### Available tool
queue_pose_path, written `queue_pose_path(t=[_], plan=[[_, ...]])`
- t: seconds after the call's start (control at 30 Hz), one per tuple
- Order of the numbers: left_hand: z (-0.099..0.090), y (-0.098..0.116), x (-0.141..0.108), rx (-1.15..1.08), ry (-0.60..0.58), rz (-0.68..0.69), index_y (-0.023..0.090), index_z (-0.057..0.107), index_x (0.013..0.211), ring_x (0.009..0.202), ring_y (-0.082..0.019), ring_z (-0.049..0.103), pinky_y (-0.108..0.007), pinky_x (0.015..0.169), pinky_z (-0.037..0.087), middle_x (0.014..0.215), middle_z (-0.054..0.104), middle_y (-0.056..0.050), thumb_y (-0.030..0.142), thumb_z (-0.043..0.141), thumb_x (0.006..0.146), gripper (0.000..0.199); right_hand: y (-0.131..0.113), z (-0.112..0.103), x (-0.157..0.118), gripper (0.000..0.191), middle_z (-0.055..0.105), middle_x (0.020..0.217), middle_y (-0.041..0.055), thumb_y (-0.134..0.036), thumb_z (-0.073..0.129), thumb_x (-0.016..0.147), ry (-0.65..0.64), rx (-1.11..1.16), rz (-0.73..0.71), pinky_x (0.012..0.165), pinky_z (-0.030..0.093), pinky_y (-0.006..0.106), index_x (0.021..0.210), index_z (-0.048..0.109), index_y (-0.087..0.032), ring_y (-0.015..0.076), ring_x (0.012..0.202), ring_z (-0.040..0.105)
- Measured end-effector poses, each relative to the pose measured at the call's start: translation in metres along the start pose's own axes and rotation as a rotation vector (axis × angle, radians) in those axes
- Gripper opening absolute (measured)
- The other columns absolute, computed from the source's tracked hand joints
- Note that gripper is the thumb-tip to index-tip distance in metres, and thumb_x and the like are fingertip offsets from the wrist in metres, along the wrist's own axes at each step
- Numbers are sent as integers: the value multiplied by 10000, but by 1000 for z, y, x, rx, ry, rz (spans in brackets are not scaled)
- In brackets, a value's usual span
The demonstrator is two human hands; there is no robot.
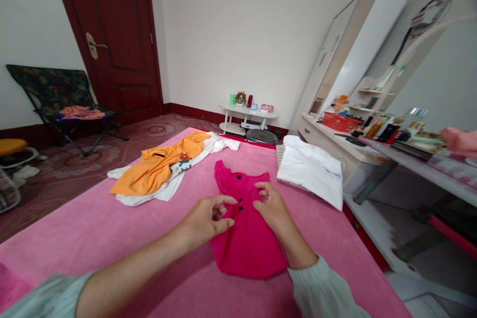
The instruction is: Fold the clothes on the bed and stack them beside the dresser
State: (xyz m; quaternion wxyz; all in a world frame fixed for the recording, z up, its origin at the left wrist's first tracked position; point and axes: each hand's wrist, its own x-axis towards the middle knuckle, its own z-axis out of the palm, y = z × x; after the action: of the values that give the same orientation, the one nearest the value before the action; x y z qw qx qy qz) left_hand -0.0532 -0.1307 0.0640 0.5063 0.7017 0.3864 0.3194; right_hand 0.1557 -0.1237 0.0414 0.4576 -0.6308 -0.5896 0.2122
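A bright pink shirt (248,248) with small black buttons lies on the pink bedspread (179,278), its sides tucked in toward the middle. Over its left part hovers my left hand (212,217), thumb and forefinger apart, with nothing between them. My right hand (270,203) is at the shirt's right side, fingers curved and parted; whether its fingertips touch the cloth I cannot tell. Left of the shirt lie an orange shirt (156,166) and a white garment (175,191) under it, both loosely spread. To the right is a folded white shirt (309,169) on a stack.
A dressing table (316,129) with a red basket (340,121) and bottles stands along the right, beside a glass-topped table (421,159). Past the bed's far edge is a low white stand (248,111). A folding chair (67,94) holding cloth stands at left near the door (112,35).
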Motion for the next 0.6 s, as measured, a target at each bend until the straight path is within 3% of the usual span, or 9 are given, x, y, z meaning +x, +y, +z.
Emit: queue_pose_path(t=[0.1, 0.2, 0.33, 0.47, 0.53, 0.6], plan=[[31, -1, 3, 52, -64, 92, 117, 660, 938, 635, -112, 488, -221, 603, 397, 679, 521, 16, 116, 577, 690, 261, -8, 7, -4, 344, 658, 886, 56, -206, 560, 689, -55, 65, 32, 754, 490, 315, 1027, 598, -152, 190, 820, 623], [51, 3, -6, 157, -124, 227, 150, 668, 898, 792, -157, 560, -260, 754, 447, 837, 621, -31, 27, 532, 639, 317, -20, 10, -14, 413, 654, 986, 93, -355, 599, 757, -136, -71, 38, 814, 480, 362, 1117, 597, -152, 225, 895, 623], [56, 12, -28, 171, -283, 334, 184, 685, 930, 871, -168, 583, -244, 781, 468, 988, 644, -38, 0, 553, 596, 403, -30, 12, -25, 586, 614, 1128, 144, -365, 713, 676, -165, -328, -25, 917, 436, 426, 1205, 579, -150, 305, 1046, 577], [52, 17, -42, 47, -432, 366, 177, 716, 918, 846, -153, 630, -222, 751, 489, 974, 686, -46, 25, 538, 693, 325, -24, 21, -28, 485, 625, 1112, 145, -164, 628, 686, -120, -320, -66, 944, 427, 426, 1170, 615, -139, 295, 1052, 576], [44, 18, -37, -21, -376, 313, 157, 715, 892, 725, -133, 643, -216, 680, 498, 821, 700, -42, 77, 500, 780, 255, -21, 25, -26, 468, 659, 1070, 106, -85, 543, 667, -80, -180, -78, 945, 435, 399, 1117, 649, -152, 257, 1017, 596], [30, 16, -18, -81, -172, 261, 143, 690, 901, 619, -121, 623, -216, 609, 494, 709, 677, -28, 170, 481, 848, 218, -23, 23, -20, 461, 694, 1019, 63, -76, 495, 648, -78, 44, -73, 918, 461, 370, 1061, 679, -162, 226, 956, 625]])
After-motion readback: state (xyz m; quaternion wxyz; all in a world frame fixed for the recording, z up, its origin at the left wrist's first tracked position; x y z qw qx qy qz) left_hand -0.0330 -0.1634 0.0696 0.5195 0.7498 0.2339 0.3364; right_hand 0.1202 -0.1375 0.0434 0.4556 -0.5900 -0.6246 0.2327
